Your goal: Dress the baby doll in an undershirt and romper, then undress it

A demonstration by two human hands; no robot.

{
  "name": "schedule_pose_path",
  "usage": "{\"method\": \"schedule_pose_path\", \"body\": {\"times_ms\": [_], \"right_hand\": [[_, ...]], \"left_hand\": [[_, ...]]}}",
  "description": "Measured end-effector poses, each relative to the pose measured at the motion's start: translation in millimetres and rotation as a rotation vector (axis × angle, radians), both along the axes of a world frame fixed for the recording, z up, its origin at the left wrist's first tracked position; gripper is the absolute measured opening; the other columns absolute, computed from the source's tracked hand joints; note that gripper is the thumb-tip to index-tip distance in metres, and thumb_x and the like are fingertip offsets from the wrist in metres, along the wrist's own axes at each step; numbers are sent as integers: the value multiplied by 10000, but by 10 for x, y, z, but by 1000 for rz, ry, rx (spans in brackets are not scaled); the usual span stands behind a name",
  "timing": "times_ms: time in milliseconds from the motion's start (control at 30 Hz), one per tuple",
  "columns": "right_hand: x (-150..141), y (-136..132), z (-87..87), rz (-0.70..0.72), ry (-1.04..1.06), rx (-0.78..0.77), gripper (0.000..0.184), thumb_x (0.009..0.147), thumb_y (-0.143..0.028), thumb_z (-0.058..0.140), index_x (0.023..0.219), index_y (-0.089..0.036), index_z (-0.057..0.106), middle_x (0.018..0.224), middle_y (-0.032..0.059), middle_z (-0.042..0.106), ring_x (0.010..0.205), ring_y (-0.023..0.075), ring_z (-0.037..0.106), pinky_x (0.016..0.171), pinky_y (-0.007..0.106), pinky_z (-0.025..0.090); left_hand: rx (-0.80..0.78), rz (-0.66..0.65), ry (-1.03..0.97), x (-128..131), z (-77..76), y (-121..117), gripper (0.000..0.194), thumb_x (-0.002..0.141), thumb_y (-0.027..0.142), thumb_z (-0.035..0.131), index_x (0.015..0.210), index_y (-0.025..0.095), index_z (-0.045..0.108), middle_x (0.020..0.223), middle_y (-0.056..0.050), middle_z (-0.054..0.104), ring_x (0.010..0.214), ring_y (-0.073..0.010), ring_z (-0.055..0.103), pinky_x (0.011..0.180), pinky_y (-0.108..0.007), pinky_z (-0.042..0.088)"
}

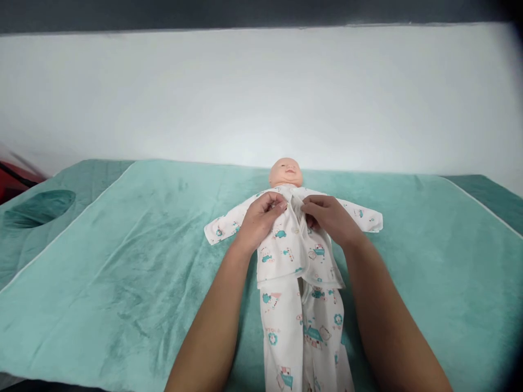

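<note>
A baby doll [286,171] lies on its back, head at the far side, dressed in a white shirt [281,256] printed with teal and pink figures. Matching pants [284,326] cover its legs and run out of the bottom of the view. At the chest, my left hand [263,215] pinches the shirt's left front edge, thumb against fingers. Opposite it, my right hand [324,215] is closed on the other front edge. Between the hands the front gapes a little, and a small button shows below. The doll's sleeves stretch out to both sides.
A teal plush cover [122,272] with white piping lies under the doll. An oval hole [41,208] shows in the padded surface at the far left. Behind stands a white wall [245,98]. Something red [16,177] is at the left edge.
</note>
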State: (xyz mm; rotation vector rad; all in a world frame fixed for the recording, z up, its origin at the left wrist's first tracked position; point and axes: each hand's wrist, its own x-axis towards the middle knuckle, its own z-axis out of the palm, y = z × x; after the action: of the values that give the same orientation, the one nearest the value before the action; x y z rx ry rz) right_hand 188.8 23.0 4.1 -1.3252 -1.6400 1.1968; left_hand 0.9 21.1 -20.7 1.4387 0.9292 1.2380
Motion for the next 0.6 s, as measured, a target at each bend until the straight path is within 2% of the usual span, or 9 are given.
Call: {"method": "schedule_pose_path", "body": {"times_ms": [67,167,267,400,600], "right_hand": [[12,42,-58,5,241,-82,219,776,-316,577,600,-206,510,530,-28,511,492,116,452,488,250,332],[-7,58,-97,16,416,-130,135,737,-295,629,657,-198,579,537,-30,527,480,105,446,471,235,329],[-52,37,-103,8,470,-130,96,727,-273,655,695,-191,617,541,-36,526,474,94,439,452,222,306],[-113,8,-126,-40,519,-40,109,749,-272,661,685,-194,619,520,-44,502,460,88,424,441,219,288],[-143,-4,-159,-40,470,22,186,777,-352,684,694,-203,610,509,-45,520,439,91,426,443,229,307]], "left_hand": [[10,22,30,22,25,-27,151,874,356,611,879,206,608,784,9,533,698,-123,464,653,-246,384],[20,15,92,64,79,-69,144,882,350,594,889,207,610,790,7,545,658,-113,450,615,-242,381],[34,-1,115,91,123,-93,155,892,349,577,872,198,605,803,-1,563,651,-109,452,602,-242,388],[23,-10,105,95,134,-94,152,879,344,598,866,194,618,796,0,586,649,-107,463,603,-241,386],[-66,-31,-40,86,119,-87,168,854,360,641,872,193,645,767,11,577,607,-91,438,547,-230,332]]}}
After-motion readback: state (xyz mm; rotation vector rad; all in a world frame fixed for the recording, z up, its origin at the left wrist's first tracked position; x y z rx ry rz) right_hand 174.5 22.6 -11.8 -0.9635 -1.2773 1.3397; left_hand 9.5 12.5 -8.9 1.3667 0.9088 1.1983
